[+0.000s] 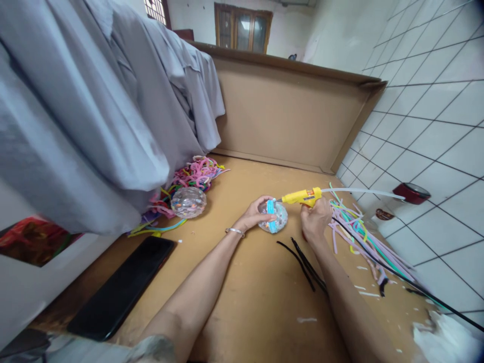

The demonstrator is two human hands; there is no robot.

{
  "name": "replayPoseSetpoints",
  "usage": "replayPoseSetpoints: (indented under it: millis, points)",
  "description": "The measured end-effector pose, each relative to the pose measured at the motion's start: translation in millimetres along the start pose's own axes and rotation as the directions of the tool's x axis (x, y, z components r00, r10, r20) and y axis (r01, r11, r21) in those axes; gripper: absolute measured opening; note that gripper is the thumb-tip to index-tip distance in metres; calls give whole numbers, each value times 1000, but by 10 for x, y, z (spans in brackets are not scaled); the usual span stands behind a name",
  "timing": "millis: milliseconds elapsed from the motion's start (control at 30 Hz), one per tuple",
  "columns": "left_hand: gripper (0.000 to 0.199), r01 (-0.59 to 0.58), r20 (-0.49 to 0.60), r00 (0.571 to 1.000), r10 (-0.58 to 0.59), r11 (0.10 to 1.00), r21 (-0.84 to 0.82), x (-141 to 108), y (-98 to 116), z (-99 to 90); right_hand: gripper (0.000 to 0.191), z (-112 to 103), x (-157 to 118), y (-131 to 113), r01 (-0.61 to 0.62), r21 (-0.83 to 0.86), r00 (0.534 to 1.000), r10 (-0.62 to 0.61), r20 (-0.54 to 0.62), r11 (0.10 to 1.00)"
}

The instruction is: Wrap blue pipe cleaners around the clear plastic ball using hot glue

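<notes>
My left hand (259, 214) is closed around a small round clear ornament (280, 218) that has speckled contents and a band of bright blue pipe cleaner (270, 207) across it. A yellow hot glue gun (302, 197) is gripped in my right hand (316, 220), its nozzle pointing left at the top of the blue band. Whether the nozzle touches the band I cannot tell. A long translucent glue stick (363, 191) sticks out of the gun's back. Black pipe cleaners (304, 263) lie on the table between my forearms.
Another clear round container (188, 202) stands at left beside a heap of colourful pipe cleaners (198, 174). A black phone (123, 287) lies in front. More pipe cleaners (350, 227), a black cord (381, 259) and a red-lidded jar (411, 193) are at right. Cardboard (287, 111) stands behind; grey cloth (124, 101) hangs left.
</notes>
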State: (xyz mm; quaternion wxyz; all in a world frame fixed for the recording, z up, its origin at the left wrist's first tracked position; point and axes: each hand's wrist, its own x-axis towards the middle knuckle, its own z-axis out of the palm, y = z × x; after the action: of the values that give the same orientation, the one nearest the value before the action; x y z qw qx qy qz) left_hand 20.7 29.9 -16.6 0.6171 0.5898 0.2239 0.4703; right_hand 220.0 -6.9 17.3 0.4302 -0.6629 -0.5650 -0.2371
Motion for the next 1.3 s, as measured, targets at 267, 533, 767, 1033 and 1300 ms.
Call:
replayPoseSetpoints:
  millis: [267, 533, 767, 1033, 1300]
  points:
    - [72, 7, -12, 1000, -7, 1000, 22, 2, 2, -4, 10, 8, -22, -24, 24, -4, 998, -24, 52, 1000]
    - [71, 24, -25, 999, -24, 1000, -9, -5, 44, 20, 30, -42, -40, 90, -267, -14, 964, 267, 3, 964]
    - [71, 17, -41, 999, -17, 1000, 0, -11, 32, 21, 47, -162, -235, 336, -385, -166, 882, 415, 225, 908]
    - [68, 15, -51, 999, -14, 1000, 20, -6, 6, 8, 49, -133, -387, 301, -262, -395, 885, 383, 267, 880]
    - [69, 11, -47, 999, -8, 998, 62, 9, -35, -17, 64, -264, -284, 196, -187, -580, 736, 504, 453, 793]
